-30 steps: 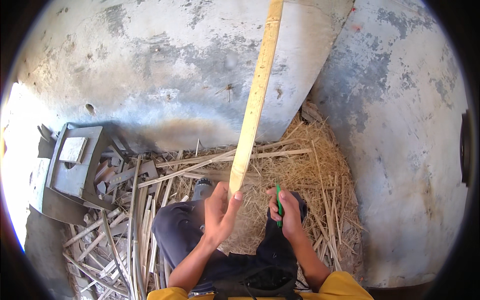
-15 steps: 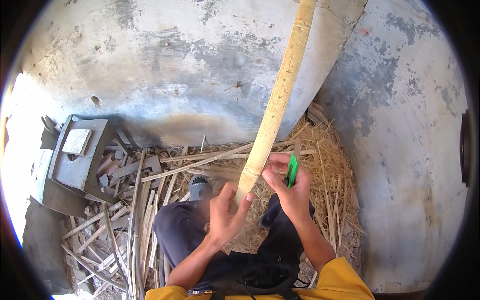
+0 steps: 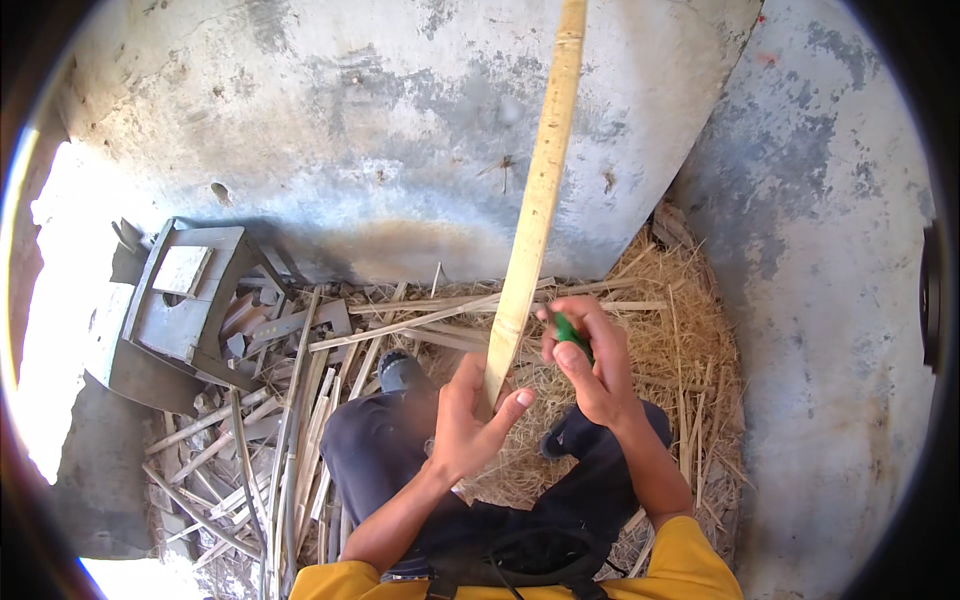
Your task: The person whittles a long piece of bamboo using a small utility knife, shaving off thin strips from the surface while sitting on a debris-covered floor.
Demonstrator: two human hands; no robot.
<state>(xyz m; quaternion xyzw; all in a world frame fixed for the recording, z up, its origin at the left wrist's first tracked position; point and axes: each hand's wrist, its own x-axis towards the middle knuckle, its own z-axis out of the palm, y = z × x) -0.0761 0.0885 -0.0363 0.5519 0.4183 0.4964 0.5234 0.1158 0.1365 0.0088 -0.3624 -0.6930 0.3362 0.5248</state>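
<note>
As the right hand [image 3: 598,370] drew away from the edge of the bamboo strip [image 3: 540,190], the green-handled tool [image 3: 573,338] in its curled fingers tipped over, its narrow dark end toward the strip. That hand stood just right of the strip, apparently not touching it, so the tool was probably not working the strip at this instant. The left hand [image 3: 470,425] kept the strip's lower end gripped between thumb and fingers. Rising from there past the upper edge of view, the strip appeared long, flat and pale yellow, dark-specked, with bands across it near both visible ends.
</note>
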